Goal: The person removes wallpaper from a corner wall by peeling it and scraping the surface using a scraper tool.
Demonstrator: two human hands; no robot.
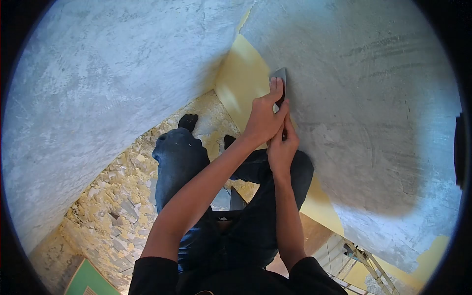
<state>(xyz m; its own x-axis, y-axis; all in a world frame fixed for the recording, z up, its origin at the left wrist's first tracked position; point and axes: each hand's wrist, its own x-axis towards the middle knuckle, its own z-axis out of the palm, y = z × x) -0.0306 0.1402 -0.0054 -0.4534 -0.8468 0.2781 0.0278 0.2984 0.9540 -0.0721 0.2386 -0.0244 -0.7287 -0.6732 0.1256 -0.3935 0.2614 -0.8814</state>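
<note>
A scraper with a flat metal blade and a dark handle is held against the right-hand wall, at the edge where yellow paint meets bare grey plaster. My right hand is closed around the handle end. Further forward, my left hand presses on the scraper, its fingertips reaching onto the back of the blade. Much of the handle is hidden by my fingers. The blade's tip seems to touch the wall, right by the paint edge.
Grey walls stand left and right, meeting in a corner ahead. Paint flakes cover the floor around my legs. A green board lies at lower left. At lower right stands a ladder. Yellow paint remains along the right wall's lower part.
</note>
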